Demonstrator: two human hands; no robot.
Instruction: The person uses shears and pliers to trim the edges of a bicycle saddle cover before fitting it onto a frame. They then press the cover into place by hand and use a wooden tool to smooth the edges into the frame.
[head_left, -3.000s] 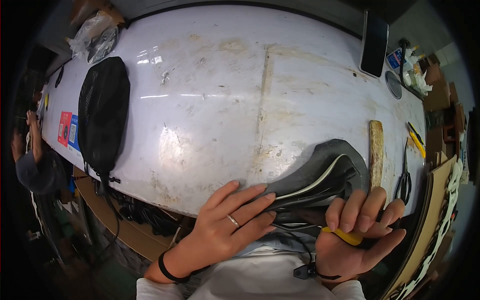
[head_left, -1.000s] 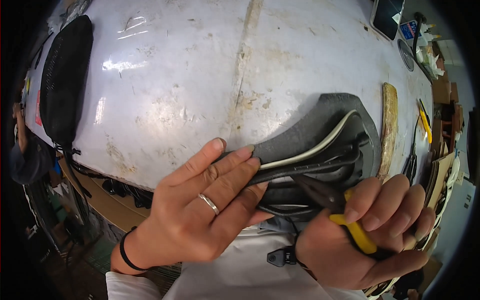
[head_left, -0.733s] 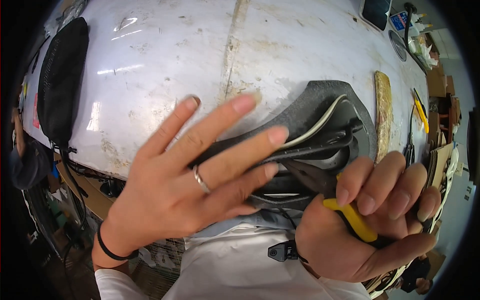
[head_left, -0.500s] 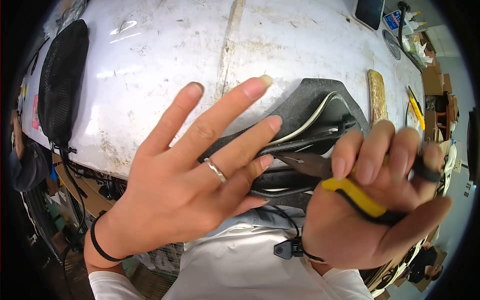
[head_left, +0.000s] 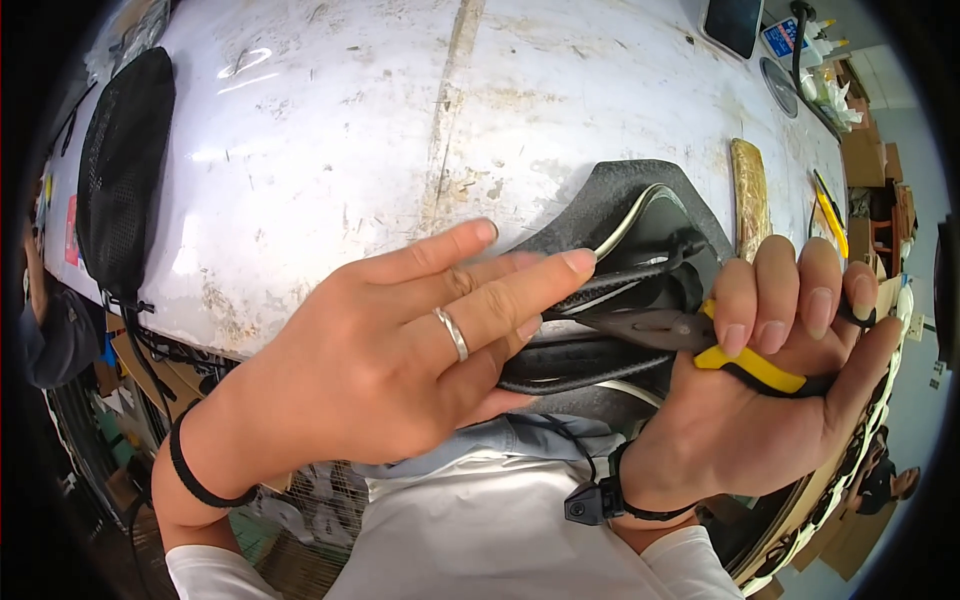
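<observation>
A black bicycle saddle (head_left: 620, 185) lies upside down at the table's near edge, its underside and pale curved edging showing. My left hand (head_left: 400, 330) covers its left part; thumb and index finger close on it, while the other fingers reach out over it. A ring is on one finger. Combination-type pliers (head_left: 655, 328) with yellow and black handles sit in my right hand (head_left: 760, 390), their dark jaws pointing left over the middle of the saddle close to my left fingertips. What the jaw tips touch is hidden by my left hand.
A black mesh pouch (head_left: 125, 180) lies at the table's left. Right of the saddle are a yellowish wrapped bar (head_left: 750, 200) and a yellow cutter (head_left: 830, 220). A phone (head_left: 733, 25) and glue bottles (head_left: 815, 45) stand at the far right. The white table (head_left: 330, 120) is stained.
My left fingers, spread and raised before, have come closer together and lower over the saddle. My right hand has shifted a little right with the pliers.
</observation>
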